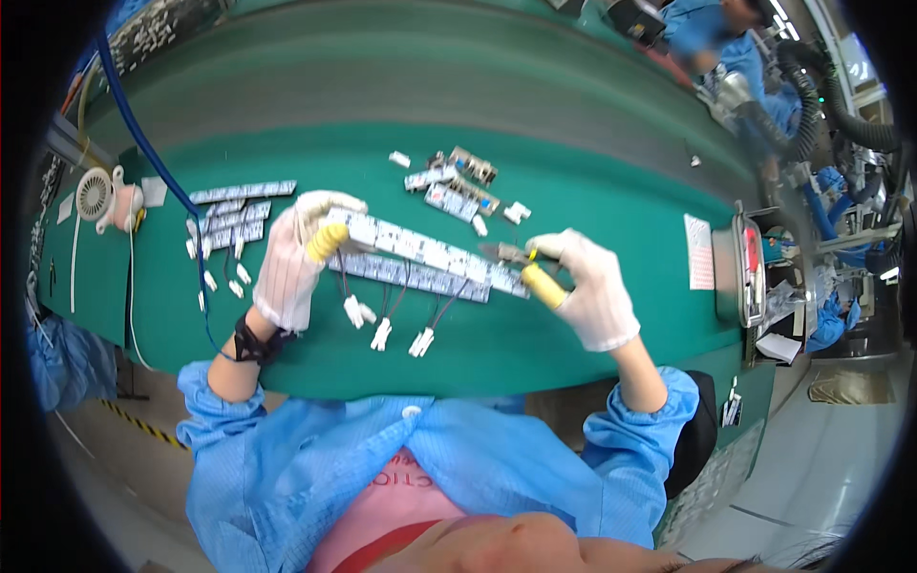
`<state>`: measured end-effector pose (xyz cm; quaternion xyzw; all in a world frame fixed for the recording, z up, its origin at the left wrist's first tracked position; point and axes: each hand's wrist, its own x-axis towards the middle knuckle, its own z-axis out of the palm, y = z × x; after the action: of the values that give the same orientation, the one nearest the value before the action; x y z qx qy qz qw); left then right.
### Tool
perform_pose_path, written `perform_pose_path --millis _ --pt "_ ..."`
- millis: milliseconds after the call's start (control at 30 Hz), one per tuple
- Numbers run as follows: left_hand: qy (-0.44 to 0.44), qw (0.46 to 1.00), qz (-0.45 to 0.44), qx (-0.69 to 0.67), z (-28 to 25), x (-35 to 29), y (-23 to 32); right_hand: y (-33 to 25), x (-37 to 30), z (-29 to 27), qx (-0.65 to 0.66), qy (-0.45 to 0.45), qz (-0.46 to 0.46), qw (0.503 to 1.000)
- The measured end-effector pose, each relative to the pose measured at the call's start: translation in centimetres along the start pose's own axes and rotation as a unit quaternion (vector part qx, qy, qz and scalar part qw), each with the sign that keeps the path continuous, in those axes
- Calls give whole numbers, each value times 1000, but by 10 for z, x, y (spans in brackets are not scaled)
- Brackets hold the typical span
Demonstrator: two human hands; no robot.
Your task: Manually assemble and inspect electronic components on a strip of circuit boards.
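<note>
My left hand (294,258), in a white glove with a yellow thumb cover, is closed on the left end of a long strip of small white circuit boards (411,241). My right hand (590,291), gloved the same way, grips small pliers (509,253). Their metal jaws point left, close to the strip's right end; whether they touch it I cannot tell. Below the held strip is a second circuit board strip (420,278). Dark and red wires hang from it to white connectors (382,334) on the green mat.
More board strips (229,224) with wired connectors lie at the left. Loose boards and components (454,186) lie beyond the held strip. A small fan (100,196) stands far left, a metal tray (743,267) at the right edge. A blue cord (143,134) runs down the left side.
</note>
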<state>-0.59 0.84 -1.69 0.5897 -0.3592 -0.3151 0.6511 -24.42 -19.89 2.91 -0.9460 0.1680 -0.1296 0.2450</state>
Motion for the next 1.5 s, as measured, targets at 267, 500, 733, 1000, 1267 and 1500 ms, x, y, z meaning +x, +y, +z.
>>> perform_pose_path --millis 267,500,733,1000,1267,1500 --pt "32 996 24 83 -4 5 -8 8 10 6 -23 34 -61 997" --pt "-2 994 38 104 1 -1 13 -5 7 -2 12 27 -74 997" --pt "-20 988 73 132 0 -2 8 1 3 9 -23 28 -74 997" --pt "-39 998 36 18 2 -1 10 -1 2 8 -12 45 -82 996" --pt "-28 986 83 143 -2 4 -10 20 2 19 12 93 -61 994" --pt "-23 998 9 -50 8 0 2 67 2 25 28 242 -56 968"
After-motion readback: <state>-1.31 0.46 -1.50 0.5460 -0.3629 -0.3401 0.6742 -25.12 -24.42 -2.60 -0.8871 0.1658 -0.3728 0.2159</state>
